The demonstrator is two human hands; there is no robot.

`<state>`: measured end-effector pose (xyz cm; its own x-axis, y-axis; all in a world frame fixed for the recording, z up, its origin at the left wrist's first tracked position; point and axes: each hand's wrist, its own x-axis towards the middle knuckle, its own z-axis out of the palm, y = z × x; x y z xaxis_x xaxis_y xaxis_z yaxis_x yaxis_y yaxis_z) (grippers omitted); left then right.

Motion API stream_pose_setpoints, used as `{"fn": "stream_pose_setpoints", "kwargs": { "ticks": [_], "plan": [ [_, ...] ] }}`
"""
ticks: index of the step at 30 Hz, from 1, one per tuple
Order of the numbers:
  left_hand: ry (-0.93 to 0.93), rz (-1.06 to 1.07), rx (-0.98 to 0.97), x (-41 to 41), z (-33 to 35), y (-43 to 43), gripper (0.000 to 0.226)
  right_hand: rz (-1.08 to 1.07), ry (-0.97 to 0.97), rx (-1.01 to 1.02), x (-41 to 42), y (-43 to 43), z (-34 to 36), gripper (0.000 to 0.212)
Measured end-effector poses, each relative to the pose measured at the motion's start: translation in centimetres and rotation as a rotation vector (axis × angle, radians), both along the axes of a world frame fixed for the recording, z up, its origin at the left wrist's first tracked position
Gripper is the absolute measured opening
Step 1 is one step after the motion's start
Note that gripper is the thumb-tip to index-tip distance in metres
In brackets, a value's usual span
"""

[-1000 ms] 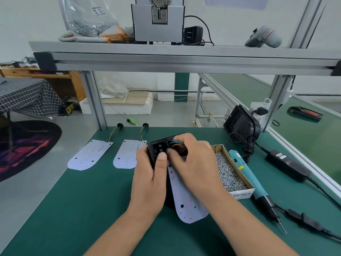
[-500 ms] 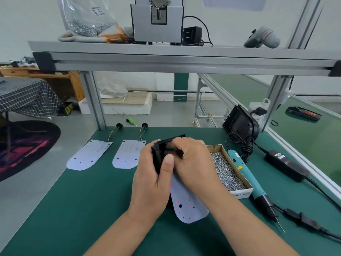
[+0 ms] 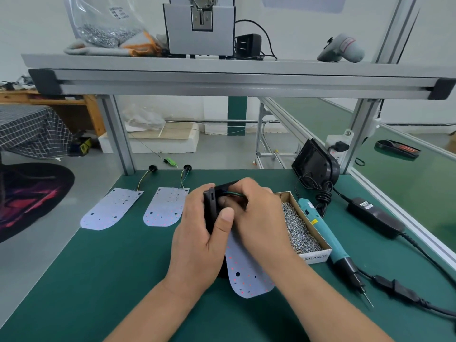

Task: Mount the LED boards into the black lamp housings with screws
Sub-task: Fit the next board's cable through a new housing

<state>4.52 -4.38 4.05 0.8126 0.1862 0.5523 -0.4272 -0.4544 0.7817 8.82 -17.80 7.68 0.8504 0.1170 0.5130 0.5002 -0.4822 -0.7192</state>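
The job is at an early stage. Judging by how things lie, no board is screwed down yet: the one in hand is only being fitted, and the driving of screws is all to come.

The left hand (image 3: 199, 243) grips the black housing (image 3: 211, 209), held up on edge off the green mat (image 3: 98, 280), with the thumb laid across its near face. The right hand (image 3: 259, 218) is curled over the top of the housing, and its fingers seem to pinch the wires (image 3: 234, 193) that run in there, though the fingertips are hidden. The LED board (image 3: 246, 275) being fitted hangs down from under the right palm, with its rounded end toward the person, touching or just above the mat between the two wrists.

Two more boards are left. The far board (image 3: 111, 208) lies flat well out to the left of the left hand, and the near board (image 3: 165, 206) lies just beside its knuckles. The box of screws (image 3: 301, 228) sits just beside the right hand on its outer side, and the electric screwdriver (image 3: 328, 240) lies untouched along the far side of the box. Another housing (image 3: 312, 164) leans beyond the right hand, near the frame post.
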Motion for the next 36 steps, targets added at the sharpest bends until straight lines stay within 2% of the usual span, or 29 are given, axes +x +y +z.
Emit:
{"fn": "stream_pose_setpoints", "kwargs": {
  "ticks": [3,5,10,19,23,29,32,36],
  "plan": [
    [0.006,-0.015,-0.027,0.0,-0.2,-0.1,0.057,-0.032,-0.025,0.025,-0.1,0.1,-0.3,0.009],
    [0.014,0.0,-0.024,-0.1,-0.2,0.1,0.058,0.011,-0.082,0.011,-0.3,0.4,-0.1,0.007],
    [0.016,0.029,-0.043,0.1,-0.2,0.4,0.057,0.122,-0.184,-0.103,-0.3,0.3,0.6,0.016],
    [-0.023,0.02,0.027,0.4,-0.3,0.0,0.062,-0.036,-0.14,-0.046,0.1,0.5,0.1,0.009],
    [-0.019,0.012,-0.007,0.3,-0.5,-0.1,0.061,0.123,-0.053,0.11,0.3,0.1,-0.1,0.011],
    [-0.02,0.026,-0.052,0.5,-0.2,0.0,0.064,0.212,-0.026,0.022,0.6,0.0,-0.1,0.028],
    [-0.016,0.013,-0.059,0.4,-0.1,0.2,0.058,0.225,-0.041,-0.018,0.7,0.0,0.0,0.034],
    [0.007,-0.038,-0.078,0.3,0.3,0.2,0.04,0.16,-0.077,-0.021,0.6,-0.2,-0.2,0.028]
  ]
}}
